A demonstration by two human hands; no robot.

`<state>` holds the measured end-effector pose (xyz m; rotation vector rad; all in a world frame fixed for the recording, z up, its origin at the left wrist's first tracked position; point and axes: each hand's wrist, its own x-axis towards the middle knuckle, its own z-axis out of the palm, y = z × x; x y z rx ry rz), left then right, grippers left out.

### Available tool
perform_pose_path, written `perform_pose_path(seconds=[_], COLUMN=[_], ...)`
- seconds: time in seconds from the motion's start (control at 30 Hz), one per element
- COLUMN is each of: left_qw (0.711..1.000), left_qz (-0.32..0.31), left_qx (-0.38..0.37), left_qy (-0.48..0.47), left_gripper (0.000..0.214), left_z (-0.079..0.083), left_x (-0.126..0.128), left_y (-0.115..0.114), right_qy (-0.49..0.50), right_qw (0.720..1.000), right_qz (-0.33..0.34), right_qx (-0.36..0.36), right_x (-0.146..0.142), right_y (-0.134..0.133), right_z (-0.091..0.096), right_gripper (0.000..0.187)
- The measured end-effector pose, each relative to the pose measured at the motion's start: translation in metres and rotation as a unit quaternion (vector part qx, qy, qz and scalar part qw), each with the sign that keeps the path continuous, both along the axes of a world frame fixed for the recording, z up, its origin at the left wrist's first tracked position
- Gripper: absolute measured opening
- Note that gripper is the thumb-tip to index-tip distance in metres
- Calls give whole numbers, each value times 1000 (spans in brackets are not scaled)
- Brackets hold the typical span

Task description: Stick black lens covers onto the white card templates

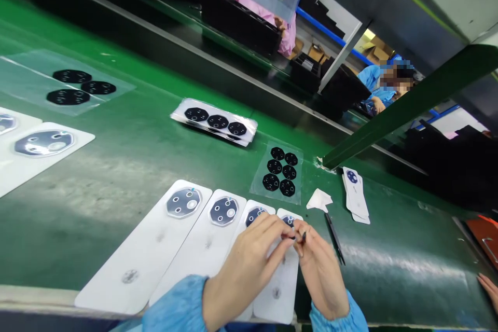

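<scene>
Where hands (249,257) (321,270) block panel (277,293), pinched piece (304,237) seemingly black; pen (334,238) nearby.

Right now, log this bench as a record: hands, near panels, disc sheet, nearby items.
Left hand: fingertips pinched on a small dark item, mostly hidden
Right hand: fingertips also pinched on something dark, perhaps the same item
Near row: four white panels, each with a dark disc near its far end
Beyond: clear sheet bearing six black discs
Right side: black pen-like tool on the green bench
Also: white scrap near the tool's far end
</scene>
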<state>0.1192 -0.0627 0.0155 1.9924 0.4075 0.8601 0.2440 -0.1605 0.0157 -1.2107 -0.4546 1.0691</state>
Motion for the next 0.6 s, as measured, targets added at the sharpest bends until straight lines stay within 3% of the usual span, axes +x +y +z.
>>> perform_pose_path(seconds=[0.23,0.4,0.5,0.6], left_qw=[998,992,960,908], left_qz=[9,19,-1,1], left_qx=[46,112,219,353], left_qy=[-31,62,172,225], left_gripper=[12,14,5,9], left_z=[6,3,9,22], left_x=[2,-5,-13,-26], left_y=[-3,-1,-1,-4], right_qy=[17,-47,-98,-117], right_qw=[1000,996,981,970], right_qz=[25,-70,-165,-210], right_qx=[7,4,0,19], right_x=[-8,3,22,41], right_y=[1,-9,-21,-31], right_z=[1,5,9,11], right_gripper=[16,14,15,20])
